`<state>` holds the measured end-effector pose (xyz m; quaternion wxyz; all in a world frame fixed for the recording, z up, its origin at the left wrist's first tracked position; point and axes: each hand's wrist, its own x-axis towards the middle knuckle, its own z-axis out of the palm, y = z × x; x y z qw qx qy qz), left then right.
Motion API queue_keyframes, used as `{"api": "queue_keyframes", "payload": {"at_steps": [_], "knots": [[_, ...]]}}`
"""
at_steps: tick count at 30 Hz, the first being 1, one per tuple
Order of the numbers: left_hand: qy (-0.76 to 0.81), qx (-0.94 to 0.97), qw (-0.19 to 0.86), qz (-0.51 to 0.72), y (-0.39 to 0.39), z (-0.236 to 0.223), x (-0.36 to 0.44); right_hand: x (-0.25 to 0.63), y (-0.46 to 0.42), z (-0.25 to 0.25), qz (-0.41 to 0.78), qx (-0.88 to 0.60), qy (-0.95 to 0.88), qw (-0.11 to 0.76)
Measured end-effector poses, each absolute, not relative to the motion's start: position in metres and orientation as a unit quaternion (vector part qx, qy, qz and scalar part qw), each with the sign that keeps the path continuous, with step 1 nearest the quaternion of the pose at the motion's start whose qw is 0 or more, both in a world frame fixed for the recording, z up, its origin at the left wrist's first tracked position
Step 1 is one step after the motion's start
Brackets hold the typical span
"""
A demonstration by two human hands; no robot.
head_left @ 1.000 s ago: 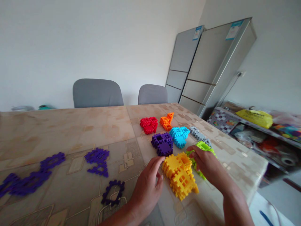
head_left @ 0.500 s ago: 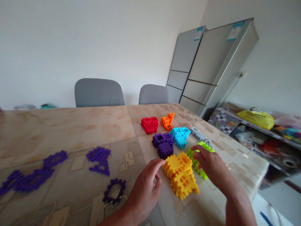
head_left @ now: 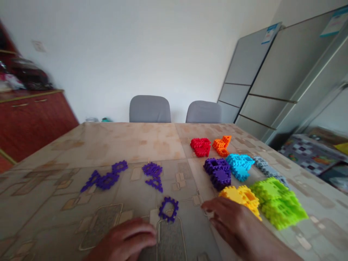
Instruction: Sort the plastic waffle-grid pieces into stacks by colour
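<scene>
My left hand [head_left: 126, 237] is low in the view, fingers stretched forward and nothing seen in them. Just beyond its fingertips lies a single purple ring-shaped building piece [head_left: 169, 209] with a toothed edge. My right hand [head_left: 231, 219] hovers with bent fingers apart, partly covering the stack of yellow building pieces [head_left: 237, 195]; it appears to hold nothing. Right of it stands a stack of lime green pieces [head_left: 278, 201]. Loose purple pieces [head_left: 107, 180] lie in a group to the left, and another small purple group [head_left: 153, 170] is nearer the middle.
Behind the yellow stack are stacks of purple [head_left: 218, 172], light blue [head_left: 239, 166], red [head_left: 200, 146], orange [head_left: 221, 145] and grey pieces [head_left: 268, 169]. Two grey chairs [head_left: 149, 108] stand at the table's far edge. A refrigerator [head_left: 244, 65] is at the back right.
My view has turned left. My right hand has come away from the green stack, leftward past the yellow one. My left hand has left the yellow stack's side and drawn back to the left.
</scene>
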<state>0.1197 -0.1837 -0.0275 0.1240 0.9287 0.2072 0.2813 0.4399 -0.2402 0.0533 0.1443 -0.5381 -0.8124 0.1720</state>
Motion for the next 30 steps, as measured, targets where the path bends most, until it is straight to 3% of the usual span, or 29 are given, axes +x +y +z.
{"api": "queue_keyframes", "payload": {"at_steps": [7,14,18,22,30], "knots": [[0.469,0.823,0.049,0.316,-0.128,-0.051,0.056,0.367,-0.212,0.04,0.22,-0.542,-0.811,-0.002],[0.519,0.796,0.043,0.309,-0.089,-0.039,0.033,0.334,-0.181,0.017,0.192,-0.511,-0.837,0.038],[0.529,0.791,0.066,0.3,-0.088,-0.044,0.028,0.337,-0.171,0.012,0.239,-0.45,-0.853,0.11],[0.521,0.791,0.094,0.306,-0.094,-0.048,0.03,0.343,-0.157,0.004,0.211,-0.475,-0.837,0.171],[0.537,0.758,0.117,0.352,-0.096,-0.044,0.027,0.325,-0.16,0.003,0.176,-0.425,-0.879,0.125]]}}
